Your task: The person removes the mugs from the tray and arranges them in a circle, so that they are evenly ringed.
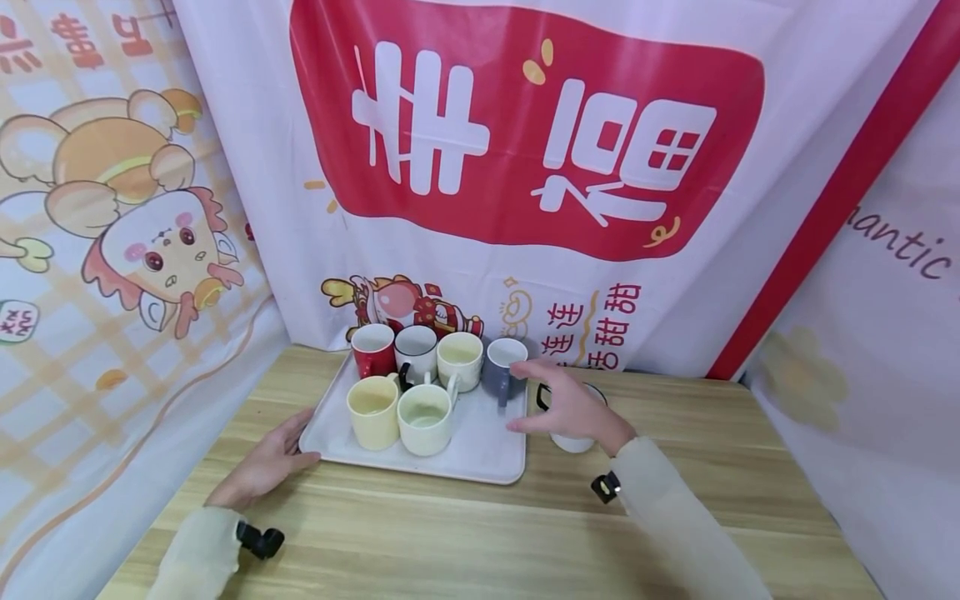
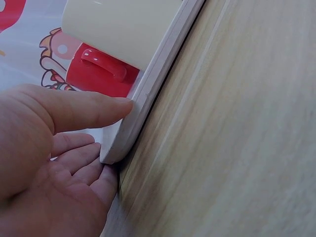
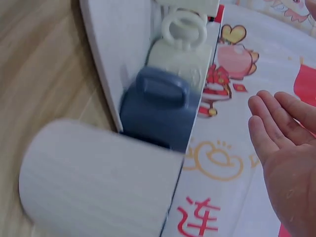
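Observation:
A white tray [image 1: 483, 446] lies on the table with several mugs on it. My left hand [image 1: 264, 462] holds its left front corner, the thumb [image 2: 106, 109] at the rim and the other fingers against the corner's outside. My right hand [image 1: 573, 408] hovers with spread fingers over a white mug [image 1: 573, 443] with a black handle, right of the tray. Its fingertips are near the blue-grey mug [image 1: 495, 379] at the tray's back right; contact is unclear in the head view. In the right wrist view the right palm faces the camera with nothing in it.
On the tray stand a red mug [image 1: 378, 362], a white mug with a black rim [image 1: 426, 360], a cream mug [image 1: 461, 375], a yellow mug [image 1: 373, 427] and a pale green mug [image 1: 424, 435]. A printed cloth [image 1: 255, 167] hangs behind the wooden table [image 1: 420, 533].

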Demonstrator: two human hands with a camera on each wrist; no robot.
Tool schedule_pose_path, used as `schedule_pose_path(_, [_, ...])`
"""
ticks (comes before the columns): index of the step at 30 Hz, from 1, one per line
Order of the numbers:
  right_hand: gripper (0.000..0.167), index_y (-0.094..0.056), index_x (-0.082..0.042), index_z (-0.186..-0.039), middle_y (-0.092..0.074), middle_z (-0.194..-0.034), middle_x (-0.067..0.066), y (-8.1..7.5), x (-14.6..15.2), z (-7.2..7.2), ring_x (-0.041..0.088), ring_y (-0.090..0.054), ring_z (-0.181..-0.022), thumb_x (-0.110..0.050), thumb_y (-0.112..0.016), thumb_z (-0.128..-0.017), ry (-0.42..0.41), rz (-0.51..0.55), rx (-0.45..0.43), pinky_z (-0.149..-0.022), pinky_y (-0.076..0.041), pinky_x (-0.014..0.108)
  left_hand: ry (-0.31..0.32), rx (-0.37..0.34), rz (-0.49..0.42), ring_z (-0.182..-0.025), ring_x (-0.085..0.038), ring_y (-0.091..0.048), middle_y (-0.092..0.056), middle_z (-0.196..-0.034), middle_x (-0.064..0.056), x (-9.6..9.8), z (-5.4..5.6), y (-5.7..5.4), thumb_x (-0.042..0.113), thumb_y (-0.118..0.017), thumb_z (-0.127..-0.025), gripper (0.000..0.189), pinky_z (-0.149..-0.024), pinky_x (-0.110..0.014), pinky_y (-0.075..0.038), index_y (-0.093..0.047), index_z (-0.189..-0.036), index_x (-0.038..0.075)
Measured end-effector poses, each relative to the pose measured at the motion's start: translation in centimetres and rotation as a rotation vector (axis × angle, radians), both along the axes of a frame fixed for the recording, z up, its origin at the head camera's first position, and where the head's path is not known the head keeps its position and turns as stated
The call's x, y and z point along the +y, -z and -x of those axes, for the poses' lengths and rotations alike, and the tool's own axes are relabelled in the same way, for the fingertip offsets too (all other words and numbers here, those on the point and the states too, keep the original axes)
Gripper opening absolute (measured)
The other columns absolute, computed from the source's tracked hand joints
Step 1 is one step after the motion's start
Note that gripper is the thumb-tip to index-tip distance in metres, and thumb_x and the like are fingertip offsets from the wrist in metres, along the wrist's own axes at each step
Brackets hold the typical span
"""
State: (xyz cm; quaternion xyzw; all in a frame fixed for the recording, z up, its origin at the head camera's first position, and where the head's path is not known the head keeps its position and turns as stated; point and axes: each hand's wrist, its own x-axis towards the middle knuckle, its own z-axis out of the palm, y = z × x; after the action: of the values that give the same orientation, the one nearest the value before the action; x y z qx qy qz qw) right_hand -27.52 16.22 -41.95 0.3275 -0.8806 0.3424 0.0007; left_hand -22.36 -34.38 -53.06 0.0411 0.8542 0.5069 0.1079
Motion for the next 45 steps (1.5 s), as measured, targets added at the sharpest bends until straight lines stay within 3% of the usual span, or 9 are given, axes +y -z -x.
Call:
schedule_pose_path(10, [0.091,-0.057,-0.014,-0.151,-0.061,-0.152,0.004,2.1,-5.0,-0.4,0.023,-0.055,-0.145,-0.049,-0.094,-0.076,0.009,0.040,-0.018,-0.128,-0.043,0.048,0.016,0.029,-0.035,-0.160,-0.055,-0.008,-0.008,-0.174,-0.034,0.1,0.0,-0.2,0.007,-0.069,-0.100,0.092,-0.130,-0.068,-0.016,-0.007,-0.166,-0.008])
schedule_pose_path(16, [0.092,-0.057,-0.016,-0.151,-0.060,-0.152,0.002,3.8,-7.5,-0.6,0.026,-0.056,-0.141,-0.053,-0.093,-0.075,0.071,0.065,-0.011,-0.123,-0.047,0.052,0.009,0.017,-0.033,-0.161,-0.054,-0.009,-0.007,-0.174,-0.033,-0.1,0.2,0.0,0.006,-0.069,-0.100,0.092,-0.131,-0.067,-0.017,-0.006,-0.166,-0.007])
schedule_pose_path(23, [0.099,-0.053,-0.007,-0.153,-0.058,-0.155,0.009,6.2,-10.1,-0.8,0.030,-0.055,-0.143,-0.051,-0.094,-0.074,0.100,0.155,-0.068,-0.124,-0.047,0.051,0.003,0.015,-0.014,-0.161,-0.053,-0.009,-0.008,-0.174,-0.031,0.0,0.1,0.0,0.009,-0.068,-0.101,0.091,-0.131,-0.066,-0.017,-0.007,-0.167,-0.006])
schedule_pose_path(29, [0.096,-0.055,-0.012,-0.152,-0.060,-0.153,0.006,7.8,-11.7,-0.7,0.027,-0.059,-0.137,-0.052,-0.094,-0.073,0.149,0.192,-0.089,-0.118,-0.052,0.049,-0.004,0.008,0.001,-0.162,-0.051,-0.009,-0.008,-0.175,-0.030,0.1,0.0,-0.1,0.012,-0.068,-0.102,0.091,-0.132,-0.064,-0.017,-0.008,-0.167,-0.005])
schedule_pose_path(34, [0.094,-0.058,-0.013,-0.148,-0.064,-0.148,0.005,8.5,-12.8,-0.6,0.026,-0.060,-0.132,-0.053,-0.094,-0.072,0.207,0.207,-0.054,-0.113,-0.052,0.050,-0.006,0.005,0.004,-0.162,-0.051,-0.010,-0.009,-0.175,-0.029,0.1,-0.1,0.1,0.013,-0.068,-0.102,0.091,-0.132,-0.064,-0.018,-0.008,-0.168,-0.004])
schedule_pose_path(40, [0.095,-0.059,-0.012,-0.147,-0.065,-0.144,0.006,8.7,-14.3,-0.9,0.028,-0.059,-0.134,-0.053,-0.096,-0.070,0.268,0.241,-0.047,-0.117,-0.051,0.054,-0.004,0.001,-0.005,-0.162,-0.051,-0.009,-0.008,-0.175,-0.029,0.1,-0.1,0.1,0.012,-0.068,-0.102,0.091,-0.132,-0.065,-0.018,-0.007,-0.168,-0.002])
schedule_pose_path(45, [0.093,-0.061,-0.011,-0.142,-0.066,-0.133,0.004,8.5,-15.6,-1.1,0.023,-0.061,-0.123,-0.054,-0.097,-0.067,0.318,0.218,-0.026,-0.108,-0.056,0.044,-0.005,0.012,-0.004,-0.162,-0.051,-0.009,-0.009,-0.175,-0.030,0.1,-0.2,0.1,0.012,-0.068,-0.102,0.091,-0.132,-0.064,-0.018,-0.007,-0.168,-0.004])
